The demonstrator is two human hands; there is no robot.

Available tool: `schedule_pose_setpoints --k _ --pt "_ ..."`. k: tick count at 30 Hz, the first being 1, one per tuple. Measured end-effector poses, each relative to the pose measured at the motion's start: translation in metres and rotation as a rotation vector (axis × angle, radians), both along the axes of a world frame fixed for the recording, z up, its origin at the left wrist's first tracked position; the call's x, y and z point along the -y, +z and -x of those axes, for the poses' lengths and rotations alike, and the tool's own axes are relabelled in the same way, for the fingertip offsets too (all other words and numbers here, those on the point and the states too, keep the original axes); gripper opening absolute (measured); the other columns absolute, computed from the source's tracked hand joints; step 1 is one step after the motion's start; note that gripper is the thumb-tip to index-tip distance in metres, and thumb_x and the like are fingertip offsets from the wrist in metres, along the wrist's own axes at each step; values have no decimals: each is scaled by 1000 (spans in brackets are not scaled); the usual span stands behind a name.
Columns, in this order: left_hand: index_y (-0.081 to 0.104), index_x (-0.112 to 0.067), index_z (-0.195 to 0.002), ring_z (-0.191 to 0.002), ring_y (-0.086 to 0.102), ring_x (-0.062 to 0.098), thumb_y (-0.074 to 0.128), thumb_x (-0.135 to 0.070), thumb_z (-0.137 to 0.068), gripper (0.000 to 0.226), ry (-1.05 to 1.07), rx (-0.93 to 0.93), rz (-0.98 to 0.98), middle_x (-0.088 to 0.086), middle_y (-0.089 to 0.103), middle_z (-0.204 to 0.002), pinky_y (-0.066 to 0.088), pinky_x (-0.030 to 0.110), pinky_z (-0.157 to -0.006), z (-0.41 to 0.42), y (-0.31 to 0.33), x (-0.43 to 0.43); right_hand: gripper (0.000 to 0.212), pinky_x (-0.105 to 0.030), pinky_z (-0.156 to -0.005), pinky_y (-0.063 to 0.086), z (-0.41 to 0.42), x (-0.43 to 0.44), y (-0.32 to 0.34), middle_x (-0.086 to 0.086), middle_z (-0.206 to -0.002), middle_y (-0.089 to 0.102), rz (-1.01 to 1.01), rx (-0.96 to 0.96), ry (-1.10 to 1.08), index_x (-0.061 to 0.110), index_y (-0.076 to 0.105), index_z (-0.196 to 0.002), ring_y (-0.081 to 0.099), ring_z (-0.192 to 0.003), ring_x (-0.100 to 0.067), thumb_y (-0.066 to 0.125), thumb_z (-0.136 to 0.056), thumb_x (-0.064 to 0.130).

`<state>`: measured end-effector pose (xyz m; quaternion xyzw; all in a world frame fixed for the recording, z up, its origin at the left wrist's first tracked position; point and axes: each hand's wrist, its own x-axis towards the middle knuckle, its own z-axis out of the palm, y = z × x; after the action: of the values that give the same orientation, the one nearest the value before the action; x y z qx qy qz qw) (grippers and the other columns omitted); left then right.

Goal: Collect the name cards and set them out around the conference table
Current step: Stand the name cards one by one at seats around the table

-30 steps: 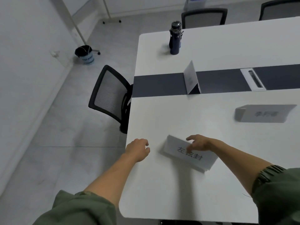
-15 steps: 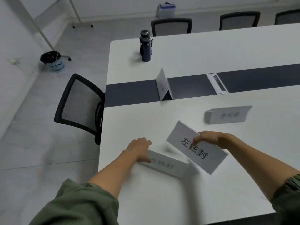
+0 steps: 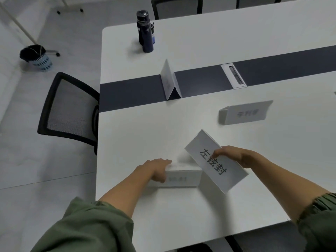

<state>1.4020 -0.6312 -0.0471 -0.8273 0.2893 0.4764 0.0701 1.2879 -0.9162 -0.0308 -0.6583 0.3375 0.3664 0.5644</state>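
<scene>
My right hand grips a white name card with black characters, lifted and tilted above the white conference table. My left hand is closed on the left end of a second white name card that rests on the table just under the lifted one. A third name card stands folded to the right. A fourth tent card stands on the dark centre strip.
A dark blue water bottle stands near the table's far left corner. A black mesh chair sits at the table's left end, another chair at the far side. A cable box is set in the strip. A bin stands on the floor.
My right hand lifted the top card off the stack and turned it steeper. My left hand moved onto the card beneath and closed on it. The view shifted left and nearer.
</scene>
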Motion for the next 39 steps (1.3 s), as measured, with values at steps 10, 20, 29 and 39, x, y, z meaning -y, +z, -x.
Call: schedule_pose_setpoints --k 10,20,29,39 --pt "30 -37 -144 -127 42 25 71 -24 -73 83 177 -98 105 3 34 -148 40 35 -92 7 24 -6 43 -36 -68 58 -22 -3 31 -18 -93 75 32 65 35 7 65 -111 72 -75 -31 67 -77 34" --pt "47 -30 -134 -96 60 21 73 -29 -70 69 694 -127 390 2 56 -116 50 31 -76 16 111 -99 30 -35 -68 56 -80 -71 109 -14 -87 75 92 249 235 13 62 -107 71 -72 -27 58 -87 34" --pt "57 -19 -126 -100 63 20 74 -20 -78 51 1080 42 550 1 61 -119 52 26 -76 95 164 -290 29 -34 -65 57 -96 -268 154 -13 -86 76 116 392 523 13 65 -106 73 -71 -28 62 -84 31" --pt "55 -23 -124 -89 65 15 75 -42 -51 78 1468 283 567 0 61 -109 52 27 -71 241 203 -556 24 -32 -59 58 -41 -549 172 -14 -83 74 204 528 773 10 69 -95 71 -69 -30 73 -77 26"
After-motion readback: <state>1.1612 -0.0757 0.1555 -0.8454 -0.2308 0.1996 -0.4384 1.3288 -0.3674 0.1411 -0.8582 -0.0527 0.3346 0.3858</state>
